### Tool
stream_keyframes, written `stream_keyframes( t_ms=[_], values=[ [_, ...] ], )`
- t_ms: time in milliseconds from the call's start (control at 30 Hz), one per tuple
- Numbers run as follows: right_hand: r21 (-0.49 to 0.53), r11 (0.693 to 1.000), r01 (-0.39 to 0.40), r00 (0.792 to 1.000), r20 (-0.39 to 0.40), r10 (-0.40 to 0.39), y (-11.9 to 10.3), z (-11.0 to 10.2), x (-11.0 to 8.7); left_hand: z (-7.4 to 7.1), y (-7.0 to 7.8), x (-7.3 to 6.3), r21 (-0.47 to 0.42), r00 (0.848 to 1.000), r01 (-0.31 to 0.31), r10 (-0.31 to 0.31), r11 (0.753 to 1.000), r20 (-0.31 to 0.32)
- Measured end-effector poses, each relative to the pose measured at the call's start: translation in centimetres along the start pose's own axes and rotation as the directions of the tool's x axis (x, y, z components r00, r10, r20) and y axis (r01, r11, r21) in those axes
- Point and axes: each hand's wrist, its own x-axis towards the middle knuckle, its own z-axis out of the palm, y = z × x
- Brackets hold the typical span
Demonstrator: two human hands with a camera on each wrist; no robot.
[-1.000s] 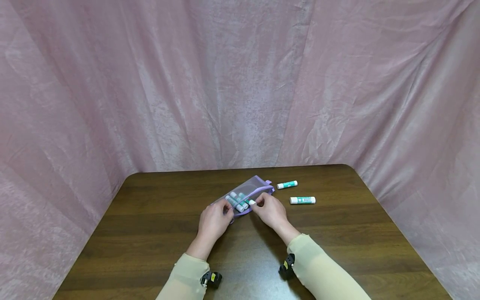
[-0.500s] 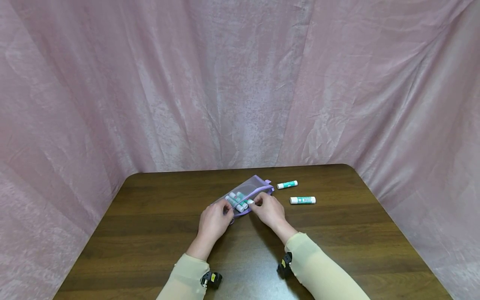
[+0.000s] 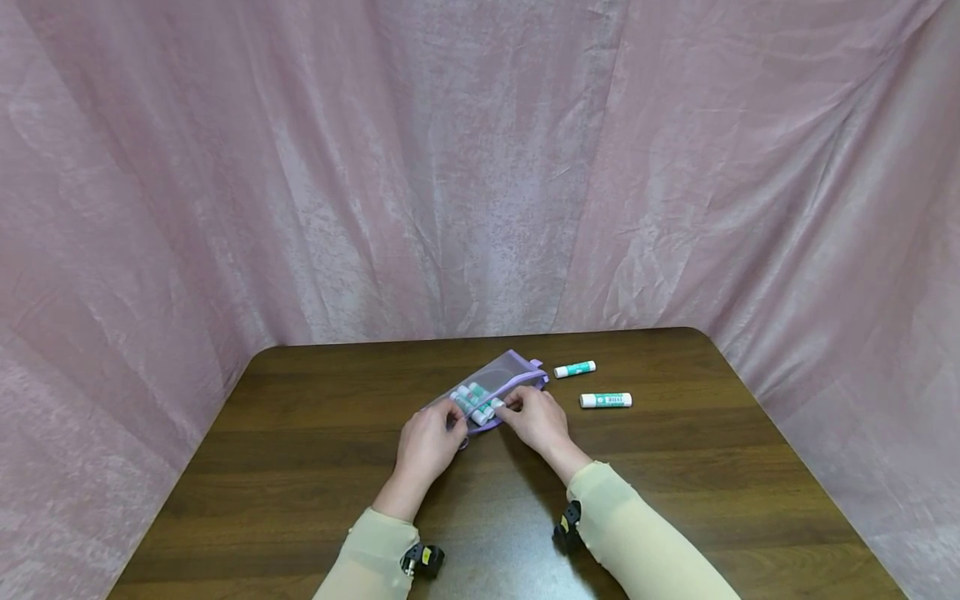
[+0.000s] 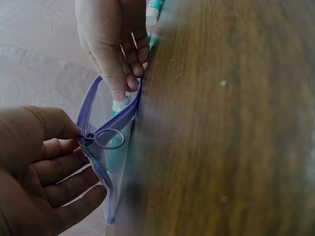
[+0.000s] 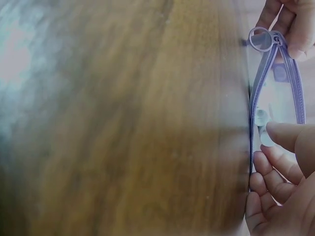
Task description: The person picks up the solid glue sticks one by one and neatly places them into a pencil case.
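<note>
At lower centre of the head view, pinches zippered mesh pouch (image 3: 504, 368) with thumb and forefinger of partly curled left hand (image 3: 426, 446); at its open mouth, pinches glue stick (image 4: 120, 103) in nearly closed right hand (image 3: 538, 419).

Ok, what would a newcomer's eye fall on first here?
Probably the purple see-through pouch in the middle of the table, with white-and-green tubes inside and the left hand and right hand at its open mouth. Next, two loose tubes lying to its right. A pink curtain hangs behind.

Wrist cams (image 3: 424, 559) — both nr pouch (image 3: 512, 367).
</note>
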Motion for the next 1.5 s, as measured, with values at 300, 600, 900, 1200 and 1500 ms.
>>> stream_keyframes(
  t_ms=[300,600,900,1200,1500],
  values=[
    [-0.018,0.999,0.035,0.998,-0.056,-0.035,-0.3,0.3,-0.1,0.0,0.0,0.0,0.001,1.000,-0.013,0.013,1.000,-0.012],
    [-0.016,0.998,0.062,0.997,-0.042,-0.063,-0.5,0.1,-0.5,0.0,0.0,-0.1,0.001,1.000,-0.009,0.009,1.000,-0.010],
    [-0.013,0.999,0.029,1.000,0.010,-0.029,-4.6,-3.2,-2.3,0.1,0.0,-0.1,0.003,1.000,-0.005,0.005,1.000,-0.008],
    [-0.042,0.999,0.018,1.000,0.024,-0.017,-5.1,-3.3,-2.6,0.1,-0.1,0.0,0.000,1.000,-0.003,0.003,1.000,-0.002],
    [-0.025,0.999,0.025,0.999,0.031,-0.024,-5.0,-3.5,-2.6,0.1,-0.1,-0.1,0.000,1.000,-0.011,0.011,1.000,-0.010]
  ],
)
